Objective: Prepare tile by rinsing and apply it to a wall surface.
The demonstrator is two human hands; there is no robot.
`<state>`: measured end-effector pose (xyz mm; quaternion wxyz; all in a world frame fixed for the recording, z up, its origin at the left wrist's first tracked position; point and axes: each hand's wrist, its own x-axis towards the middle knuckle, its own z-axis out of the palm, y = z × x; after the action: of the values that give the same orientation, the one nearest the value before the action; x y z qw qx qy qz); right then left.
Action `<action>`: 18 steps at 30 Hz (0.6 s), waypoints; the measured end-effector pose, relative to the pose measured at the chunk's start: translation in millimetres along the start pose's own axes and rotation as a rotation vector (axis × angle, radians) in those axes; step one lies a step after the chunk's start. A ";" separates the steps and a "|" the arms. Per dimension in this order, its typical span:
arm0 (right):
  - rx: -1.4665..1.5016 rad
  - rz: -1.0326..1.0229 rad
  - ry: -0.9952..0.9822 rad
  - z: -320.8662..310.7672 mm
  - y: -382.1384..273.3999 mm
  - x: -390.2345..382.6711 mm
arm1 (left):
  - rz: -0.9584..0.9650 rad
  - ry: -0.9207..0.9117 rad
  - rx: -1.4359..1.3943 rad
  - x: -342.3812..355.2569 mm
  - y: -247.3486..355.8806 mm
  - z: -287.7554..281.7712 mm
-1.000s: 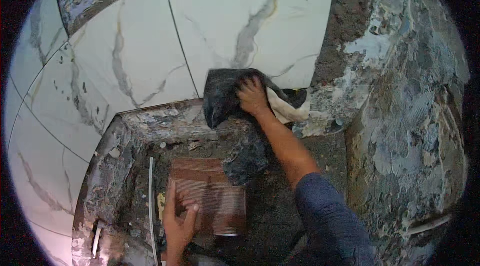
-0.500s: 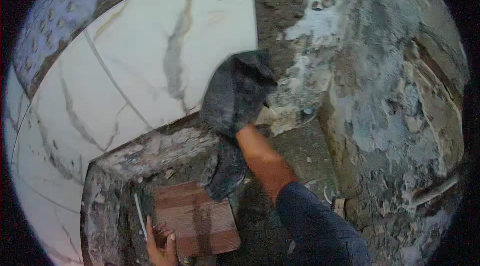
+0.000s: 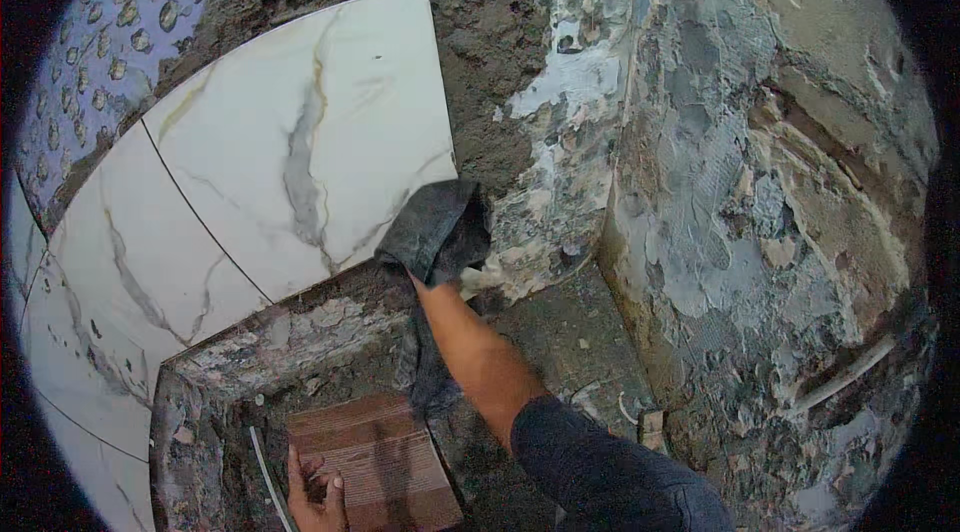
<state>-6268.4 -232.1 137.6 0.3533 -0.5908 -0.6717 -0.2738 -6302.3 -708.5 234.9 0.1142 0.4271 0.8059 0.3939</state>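
Near, the left hand (image 3: 318, 497) is lying open, fingers flat on a brown ridged tile (image 3: 375, 462), steadying it. Farther, the right hand (image 3: 428, 267), hidden inside a dark rag (image 3: 437, 232), is gripping it against the white marble tile's (image 3: 290, 142) lower right corner, pressing to wipe it.

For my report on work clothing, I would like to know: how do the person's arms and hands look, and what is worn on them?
Both hands are bare, no gloves. The right arm has a dark blue sleeve pushed up above the elbow, forearm uncovered. Of the left hand only fingers show; no sleeve visible.
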 end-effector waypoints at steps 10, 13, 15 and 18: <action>0.043 -0.004 0.039 -4.4 13.2 24.2 | 0.002 0.008 -0.070 -7.8 -2.7 -6.2; 0.085 -0.039 0.046 -7.5 26.5 10.7 | -0.018 -0.004 -0.057 -7.7 0.9 -10.6; 0.123 -0.070 0.033 -12.8 66.7 -13.7 | 0.068 0.062 0.089 -10.5 -21.2 -7.1; 0.168 -0.119 0.008 -14.9 115.1 -35.4 | 0.092 0.038 0.054 -5.5 -11.2 -7.1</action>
<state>-6150.7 -247.6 112.6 0.3873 -0.5170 -0.7248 -0.2396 -6309.4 -720.3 230.6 0.0691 0.4592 0.7976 0.3850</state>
